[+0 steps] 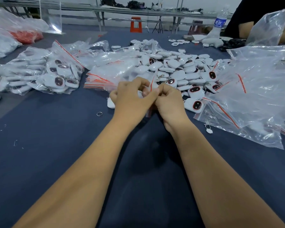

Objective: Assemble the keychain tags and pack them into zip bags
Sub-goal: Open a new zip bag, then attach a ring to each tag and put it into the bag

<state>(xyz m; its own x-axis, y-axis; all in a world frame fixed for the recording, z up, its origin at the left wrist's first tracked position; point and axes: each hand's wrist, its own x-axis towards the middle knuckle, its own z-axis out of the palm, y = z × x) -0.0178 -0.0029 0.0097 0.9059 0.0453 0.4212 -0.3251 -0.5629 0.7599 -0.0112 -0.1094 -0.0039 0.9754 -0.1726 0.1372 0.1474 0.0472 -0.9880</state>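
A dark blue counter (48, 129) fills the view, and behind it stand metal benches and an orange stool (136, 24). In the middle of the counter lies a big heap of white keychain tags (176, 66), many with a dark red oval window. The left hand (132, 97) and the right hand (169, 101) meet just in front of this heap. The fingers (152, 92) of both hands are curled and pinch a small zip bag (152, 83) with a red strip, held between them. A white tag (111, 103) lies touching the left hand. A stack of empty zip bags (102, 78) lies just behind the hands. Filled bags (44, 74) lie at the left. A loose metal ring (99, 114) lies near the left wrist.
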